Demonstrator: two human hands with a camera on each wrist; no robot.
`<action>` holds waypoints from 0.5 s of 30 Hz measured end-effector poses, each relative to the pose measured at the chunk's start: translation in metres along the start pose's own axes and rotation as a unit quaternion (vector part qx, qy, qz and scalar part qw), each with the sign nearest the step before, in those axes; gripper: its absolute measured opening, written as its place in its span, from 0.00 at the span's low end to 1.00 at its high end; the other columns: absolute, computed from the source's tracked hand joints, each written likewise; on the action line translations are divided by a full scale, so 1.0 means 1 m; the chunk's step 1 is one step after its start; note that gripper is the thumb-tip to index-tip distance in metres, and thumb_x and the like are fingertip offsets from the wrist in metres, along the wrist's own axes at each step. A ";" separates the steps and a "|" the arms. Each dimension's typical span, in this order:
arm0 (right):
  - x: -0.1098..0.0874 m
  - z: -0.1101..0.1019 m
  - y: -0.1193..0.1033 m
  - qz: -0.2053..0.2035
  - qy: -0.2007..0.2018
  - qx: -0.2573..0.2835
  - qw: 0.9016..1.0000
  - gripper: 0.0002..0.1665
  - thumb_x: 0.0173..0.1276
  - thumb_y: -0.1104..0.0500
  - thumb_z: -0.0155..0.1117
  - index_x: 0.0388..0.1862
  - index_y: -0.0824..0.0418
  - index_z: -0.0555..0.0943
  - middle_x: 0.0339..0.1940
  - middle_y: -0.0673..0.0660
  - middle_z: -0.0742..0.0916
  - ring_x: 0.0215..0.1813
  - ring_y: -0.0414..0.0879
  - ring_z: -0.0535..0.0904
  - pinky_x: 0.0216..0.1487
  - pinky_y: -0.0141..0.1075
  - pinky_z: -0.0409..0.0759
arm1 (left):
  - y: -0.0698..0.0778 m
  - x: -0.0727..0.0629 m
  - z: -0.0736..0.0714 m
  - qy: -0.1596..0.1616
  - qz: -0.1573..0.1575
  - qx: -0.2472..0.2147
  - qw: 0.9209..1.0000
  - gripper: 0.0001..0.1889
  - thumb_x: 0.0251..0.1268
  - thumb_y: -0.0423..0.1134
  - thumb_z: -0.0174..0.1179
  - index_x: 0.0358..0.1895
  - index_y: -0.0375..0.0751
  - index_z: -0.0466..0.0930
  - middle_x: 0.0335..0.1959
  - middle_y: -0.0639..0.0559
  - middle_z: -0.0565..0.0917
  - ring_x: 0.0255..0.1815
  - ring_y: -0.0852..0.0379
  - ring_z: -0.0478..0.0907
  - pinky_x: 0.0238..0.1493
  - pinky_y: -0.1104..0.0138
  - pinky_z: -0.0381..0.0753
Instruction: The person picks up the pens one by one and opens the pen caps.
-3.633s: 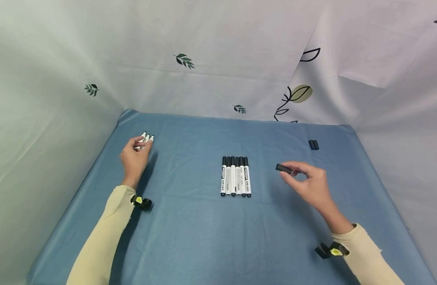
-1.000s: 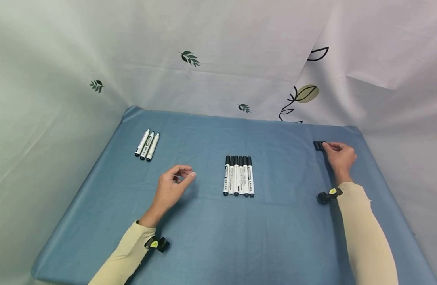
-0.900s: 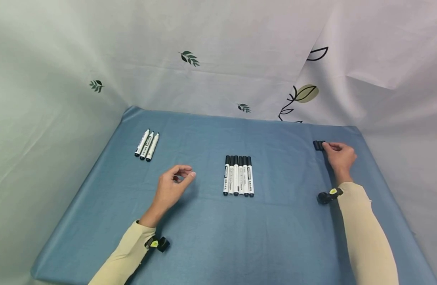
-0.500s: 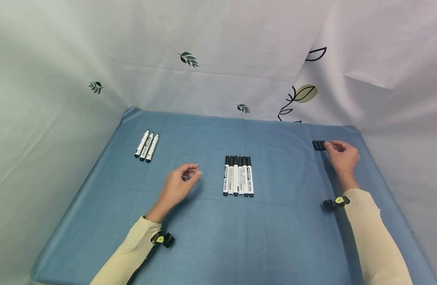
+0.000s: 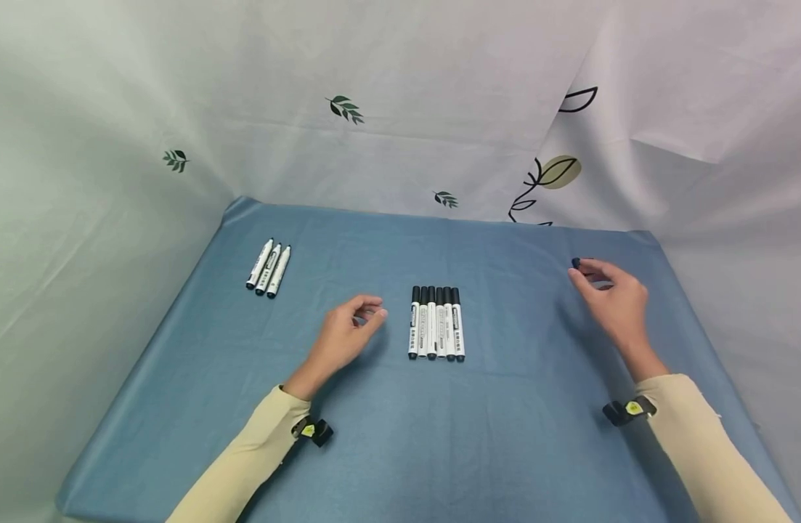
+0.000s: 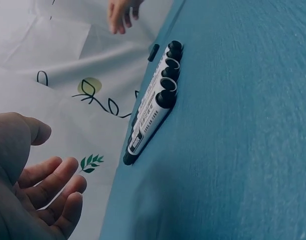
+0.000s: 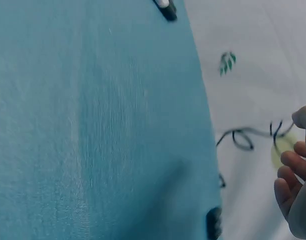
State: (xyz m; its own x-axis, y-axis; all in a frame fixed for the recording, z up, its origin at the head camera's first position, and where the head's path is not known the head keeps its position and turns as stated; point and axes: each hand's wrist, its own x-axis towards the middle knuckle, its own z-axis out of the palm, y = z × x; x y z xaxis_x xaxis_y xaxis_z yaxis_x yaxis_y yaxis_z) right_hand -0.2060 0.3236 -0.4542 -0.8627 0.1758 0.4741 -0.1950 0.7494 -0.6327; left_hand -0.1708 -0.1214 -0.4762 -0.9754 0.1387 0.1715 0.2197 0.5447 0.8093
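Under both hands the blue table [image 5: 400, 443] is stretching, and the main change is happening above it. The right hand [image 5: 616, 301] is drawing back towards the person and lifting off the caps, its fingers loosely curving with a gap beneath the thumb, holding nothing. The left hand [image 5: 346, 330] is meanwhile drifting rightward, its fingers relaxed and parted, also holding nothing. Just right of its fingertips, near but untouched, the row of six capped markers [image 5: 433, 327] is lying side by side with black ends towards and away from the person. Farther out, beyond the left hand and to its left, three uncapped markers [image 5: 268, 269] are lying slanted, bare tips pointing away. Smallest of all, the black caps [image 5: 576, 262] are resting just past the right hand's fingertips (the head view is hiding most of them, so their number cannot be told now), and the right wrist view is showing them apart from the fingers. With both hands coming free, the last cap's placing is seemingly ending, while the middle row is remaining fully capped.
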 end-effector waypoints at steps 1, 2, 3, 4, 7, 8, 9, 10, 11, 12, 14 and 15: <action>-0.002 -0.001 -0.004 -0.010 -0.008 0.000 1.000 0.21 0.70 0.49 0.71 0.55 0.61 0.87 0.45 0.61 0.90 0.39 0.23 0.76 0.39 0.14 0.68 | 0.000 0.000 0.001 -0.003 -0.001 0.001 1.000 0.18 0.75 0.46 0.62 0.58 0.36 0.83 0.46 0.48 0.87 0.44 0.54 0.83 0.46 0.58 0.82; -0.003 -0.001 -0.009 -0.021 -0.015 -0.002 1.000 0.21 0.69 0.50 0.72 0.55 0.61 0.87 0.46 0.61 0.90 0.39 0.22 0.76 0.39 0.14 0.68 | 0.001 0.000 0.001 -0.005 -0.001 0.002 1.000 0.18 0.75 0.46 0.62 0.58 0.36 0.83 0.46 0.48 0.87 0.44 0.54 0.83 0.46 0.58 0.82; -0.004 -0.002 -0.014 -0.031 -0.021 -0.006 0.999 0.21 0.69 0.50 0.72 0.56 0.61 0.87 0.46 0.61 0.90 0.40 0.22 0.76 0.39 0.14 0.68 | 0.001 0.000 0.002 -0.007 -0.003 0.003 1.000 0.18 0.75 0.46 0.62 0.58 0.36 0.83 0.46 0.48 0.87 0.44 0.54 0.83 0.46 0.58 0.82; -0.005 -0.003 -0.018 -0.041 -0.028 -0.008 0.999 0.21 0.69 0.51 0.72 0.56 0.61 0.87 0.47 0.61 0.90 0.40 0.24 0.76 0.40 0.14 0.68 | 0.001 0.001 0.003 -0.009 -0.004 0.005 1.000 0.18 0.75 0.46 0.62 0.58 0.36 0.83 0.46 0.48 0.87 0.44 0.54 0.83 0.47 0.57 0.83; -0.009 -0.004 -0.032 -0.066 -0.044 -0.014 0.997 0.21 0.68 0.52 0.73 0.56 0.61 0.87 0.48 0.61 0.90 0.42 0.34 0.80 0.42 0.15 0.68 | 0.002 0.001 0.006 -0.015 -0.009 0.008 1.000 0.18 0.75 0.46 0.62 0.58 0.37 0.83 0.46 0.49 0.87 0.44 0.54 0.83 0.48 0.58 0.83; -0.011 -0.004 -0.036 -0.075 -0.050 -0.016 0.996 0.21 0.67 0.53 0.73 0.56 0.62 0.87 0.48 0.62 0.89 0.44 0.39 0.81 0.43 0.16 0.68 | 0.003 0.001 0.008 -0.017 -0.011 0.009 1.000 0.19 0.75 0.47 0.62 0.58 0.37 0.83 0.46 0.49 0.87 0.44 0.54 0.83 0.48 0.57 0.83; -0.013 -0.003 -0.040 -0.083 -0.054 -0.018 0.995 0.21 0.67 0.53 0.73 0.56 0.62 0.87 0.48 0.62 0.89 0.45 0.44 0.81 0.44 0.17 0.69 | 0.003 0.002 0.009 -0.019 -0.012 0.009 1.000 0.19 0.75 0.47 0.62 0.57 0.37 0.83 0.46 0.49 0.87 0.44 0.54 0.83 0.48 0.57 0.83; -0.015 -0.002 -0.043 -0.091 -0.058 -0.019 0.994 0.21 0.67 0.54 0.73 0.56 0.62 0.87 0.48 0.62 0.89 0.45 0.49 0.82 0.44 0.19 0.70 | 0.003 0.003 0.011 -0.022 -0.013 0.008 1.000 0.19 0.75 0.47 0.62 0.57 0.37 0.83 0.46 0.49 0.87 0.44 0.54 0.83 0.48 0.57 0.83; -0.018 -0.002 -0.047 -0.099 -0.061 -0.020 0.993 0.21 0.67 0.54 0.74 0.56 0.62 0.87 0.47 0.62 0.89 0.45 0.51 0.82 0.44 0.22 0.72 | 0.003 0.003 0.013 -0.024 -0.013 0.008 1.000 0.18 0.75 0.47 0.62 0.57 0.38 0.83 0.46 0.50 0.87 0.45 0.54 0.83 0.49 0.57 0.83; -0.021 -0.001 -0.050 -0.106 -0.064 -0.022 0.992 0.21 0.67 0.54 0.74 0.56 0.62 0.87 0.47 0.61 0.89 0.45 0.52 0.83 0.44 0.25 0.74 | 0.004 0.004 0.015 -0.027 -0.014 0.010 0.999 0.19 0.74 0.47 0.62 0.57 0.38 0.83 0.46 0.50 0.87 0.45 0.54 0.83 0.49 0.57 0.82; -0.027 0.002 -0.057 -0.121 -0.068 -0.028 0.990 0.21 0.66 0.54 0.74 0.56 0.61 0.87 0.47 0.60 0.89 0.45 0.52 0.83 0.42 0.32 0.78 | 0.005 0.006 0.019 -0.031 -0.018 0.011 0.999 0.18 0.74 0.48 0.62 0.58 0.39 0.83 0.46 0.51 0.87 0.45 0.55 0.83 0.49 0.57 0.82; -0.031 0.004 -0.060 -0.126 -0.069 -0.029 0.989 0.21 0.66 0.54 0.74 0.56 0.60 0.87 0.47 0.60 0.89 0.45 0.51 0.83 0.42 0.36 0.79 | 0.005 0.007 0.022 -0.034 -0.020 0.013 0.999 0.19 0.74 0.48 0.62 0.58 0.40 0.83 0.46 0.52 0.87 0.45 0.55 0.83 0.49 0.57 0.82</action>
State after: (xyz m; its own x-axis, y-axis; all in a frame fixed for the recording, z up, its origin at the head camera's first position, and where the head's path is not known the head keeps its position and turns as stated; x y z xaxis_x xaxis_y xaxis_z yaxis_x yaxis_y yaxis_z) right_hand -0.1697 0.2711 -0.4334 -0.8463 -0.1076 0.5217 -0.3885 0.7947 -0.4664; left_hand -0.1762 -0.0996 -0.4828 -0.9802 0.1714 0.0996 0.1813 0.5722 0.7998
